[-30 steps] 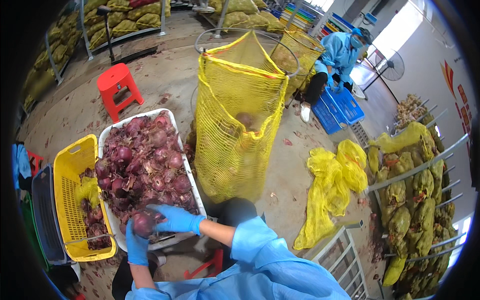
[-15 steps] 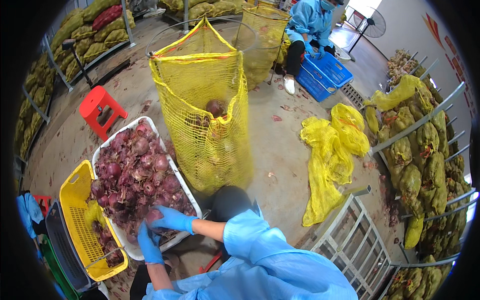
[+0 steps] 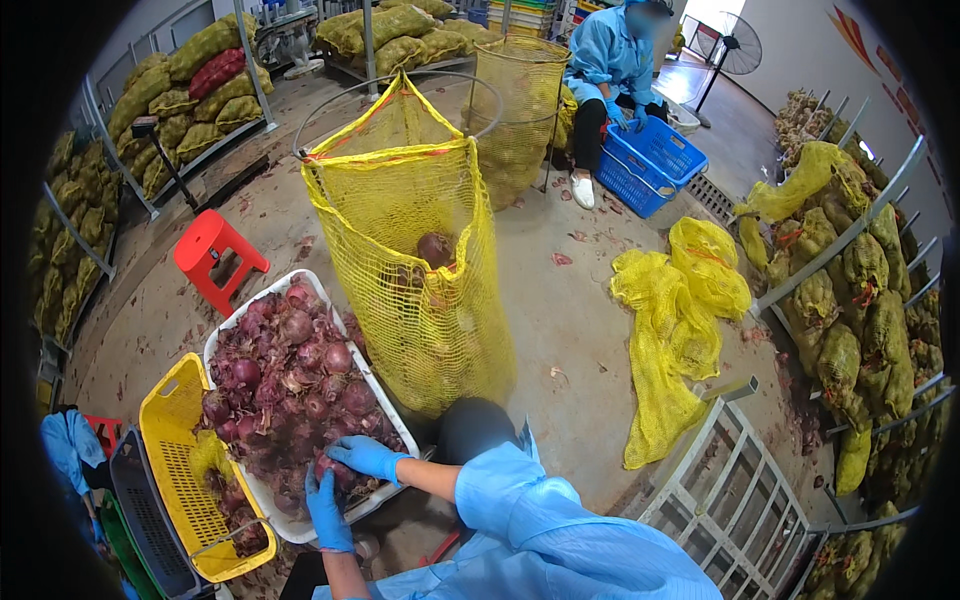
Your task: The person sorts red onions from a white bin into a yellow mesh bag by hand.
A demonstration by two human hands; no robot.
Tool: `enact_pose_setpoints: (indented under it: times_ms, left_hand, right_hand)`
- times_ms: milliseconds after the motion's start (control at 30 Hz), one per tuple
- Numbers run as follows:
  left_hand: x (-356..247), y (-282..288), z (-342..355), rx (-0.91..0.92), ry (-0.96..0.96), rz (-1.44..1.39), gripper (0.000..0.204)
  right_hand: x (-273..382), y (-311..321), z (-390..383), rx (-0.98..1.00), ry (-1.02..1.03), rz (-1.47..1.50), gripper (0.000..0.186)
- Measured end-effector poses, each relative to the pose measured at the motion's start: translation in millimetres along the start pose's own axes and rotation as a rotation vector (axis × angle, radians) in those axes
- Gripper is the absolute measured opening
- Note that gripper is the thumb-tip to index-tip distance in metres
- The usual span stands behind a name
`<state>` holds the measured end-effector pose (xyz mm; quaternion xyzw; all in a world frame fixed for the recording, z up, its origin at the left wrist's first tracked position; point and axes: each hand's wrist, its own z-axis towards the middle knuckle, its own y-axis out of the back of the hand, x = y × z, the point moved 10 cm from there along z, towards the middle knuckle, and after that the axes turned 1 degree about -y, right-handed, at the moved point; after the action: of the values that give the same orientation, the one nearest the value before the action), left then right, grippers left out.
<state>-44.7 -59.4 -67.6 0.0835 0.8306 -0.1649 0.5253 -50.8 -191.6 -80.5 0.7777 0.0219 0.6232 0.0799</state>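
A white tray (image 3: 222, 340) heaped with red onions (image 3: 295, 375) lies on the floor in front of me. Both my hands wear blue gloves and work at the tray's near edge. My right hand (image 3: 366, 458) lies curled over a red onion (image 3: 330, 468) in the pile. My left hand (image 3: 325, 510) reaches up from below and presses against the same onion. Just beyond the tray, a tall yellow mesh sack (image 3: 420, 270) hangs open on a ring stand, and an onion (image 3: 435, 248) shows through its mesh.
A yellow crate (image 3: 175, 470) with a few onions stands left of the tray, a red stool (image 3: 215, 255) behind it. Empty yellow sacks (image 3: 680, 330) lie to the right by a metal rack (image 3: 740, 490). Another person (image 3: 610, 70) sits by blue crates (image 3: 650, 160). Filled sacks line the walls.
My hands have shifted from the tray's near left corner toward the middle of its near edge. My head has turned, so the whole scene sits differently in view.
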Motion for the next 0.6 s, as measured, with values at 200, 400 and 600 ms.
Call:
enact_pose_setpoints:
  times_ms: [200,400,600]
  left_hand:
    - [18.6,22.7,-7.2,-0.119,0.046,-0.005,0.054]
    - [36.7,30.4,-5.8,-0.018,0.130,-0.369,0.054]
    - [37.7,23.3,-24.4,-0.235,0.277,-0.606,0.063]
  right_hand:
    - [2.9,-7.7,-2.8,0.064,0.008,-0.096,0.034]
    - [-0.5,-7.1,-3.3,0.030,-0.035,0.003,0.039]
    - [19.7,0.0,-15.7,0.059,-0.019,0.229,0.043]
